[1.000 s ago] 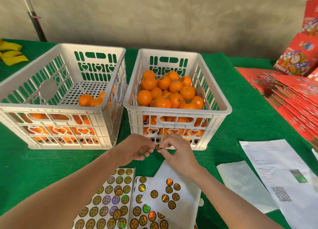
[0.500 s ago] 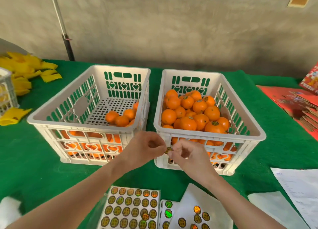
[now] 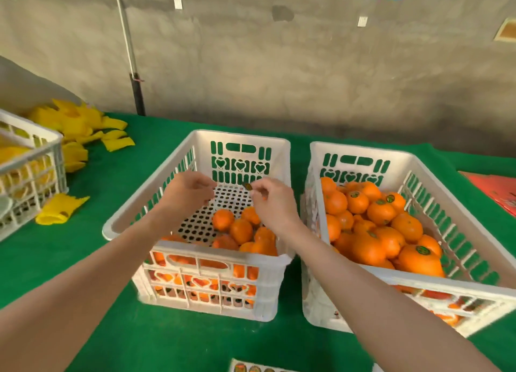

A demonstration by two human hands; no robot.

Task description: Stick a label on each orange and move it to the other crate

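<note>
Right grip pinches a label above the left crate and its few oranges; left grip loosely curled, empty; right crate piled high.

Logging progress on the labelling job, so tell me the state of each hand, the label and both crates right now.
Label: peeled, not stuck on yet.
Right hand: pinching it.
Left hand: fingers curled, contents hidden.
Left crate: partly filled, floor showing.
Right crate: heaped, several oranges labelled.
</note>
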